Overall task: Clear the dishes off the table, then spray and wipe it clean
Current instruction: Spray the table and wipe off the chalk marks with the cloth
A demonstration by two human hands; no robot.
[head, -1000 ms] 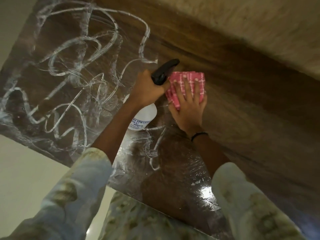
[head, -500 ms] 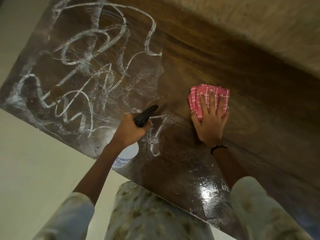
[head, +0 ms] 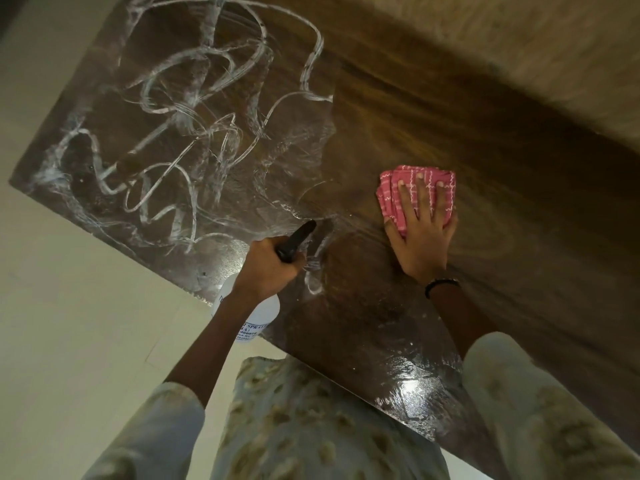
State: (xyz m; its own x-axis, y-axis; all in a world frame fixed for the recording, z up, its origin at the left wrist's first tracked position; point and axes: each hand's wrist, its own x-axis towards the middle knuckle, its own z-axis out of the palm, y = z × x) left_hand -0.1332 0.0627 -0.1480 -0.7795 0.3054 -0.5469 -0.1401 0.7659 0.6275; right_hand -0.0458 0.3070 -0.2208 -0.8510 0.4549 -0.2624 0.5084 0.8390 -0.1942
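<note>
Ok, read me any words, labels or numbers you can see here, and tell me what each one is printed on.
"SPRAY": blue print on the white spray bottle held by the left hand, partly hidden by the wrist.
"400078": my best reading of the line below on the same label; uncertain.
The lower label lines are too small and blurred to read.
No text on the pink cloth or the table.

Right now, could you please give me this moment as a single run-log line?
phase: wiping | left hand: grips spray bottle | right hand: flat on pink cloth | table: foam streaks on left half, no dishes visible
</note>
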